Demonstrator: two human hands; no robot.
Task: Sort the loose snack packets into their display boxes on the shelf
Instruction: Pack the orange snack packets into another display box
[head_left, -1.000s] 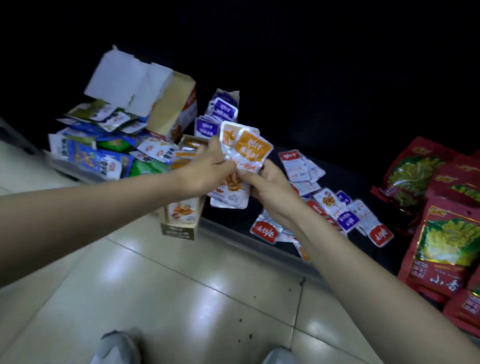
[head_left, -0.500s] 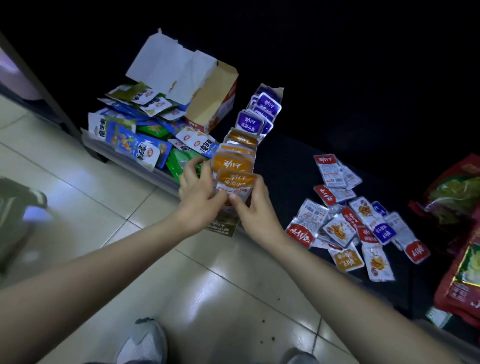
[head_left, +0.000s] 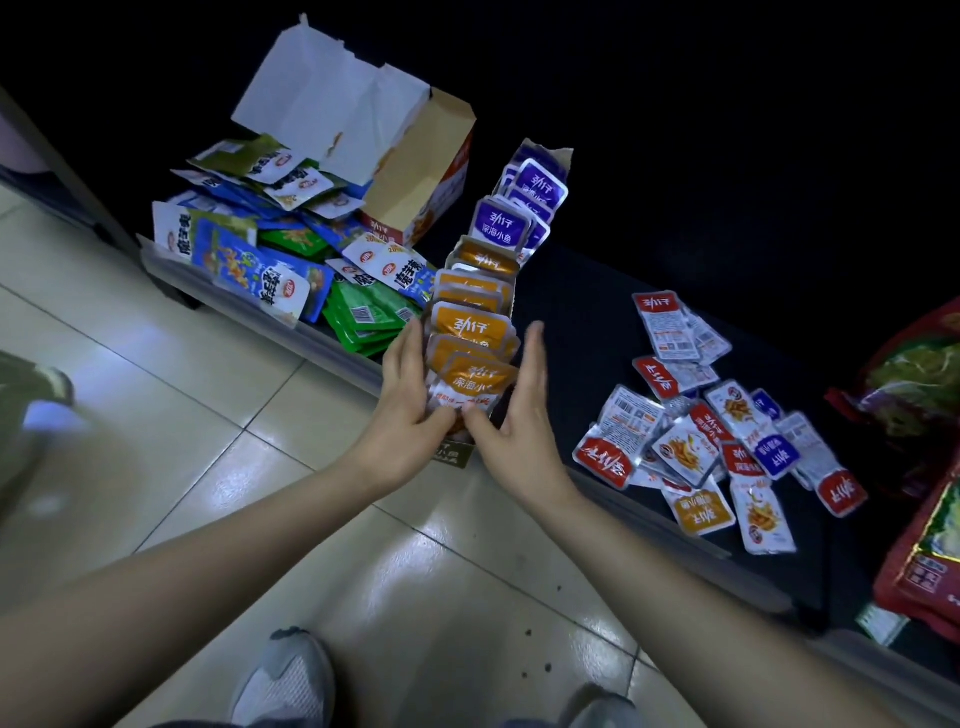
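Observation:
A narrow display box on the low shelf holds a row of orange snack packets, with purple packets behind them. My left hand lies with straight fingers along the left side of the row, its thumb at the bottom of the front orange packet. On the right side my right hand has straight upright fingers and its thumb touches the same packet. A loose pile of red, purple and orange packets lies on the dark shelf to the right.
A torn-open cardboard box stands at the back left above a heap of blue and green packets. Large red bags fill the right end. The shelf's front edge meets the tiled floor, where my shoes stand.
Both hands brought a bunch of orange packets down into the narrow box. The fingers that pinched them have since straightened against the row's sides. My view has shifted left and closer.

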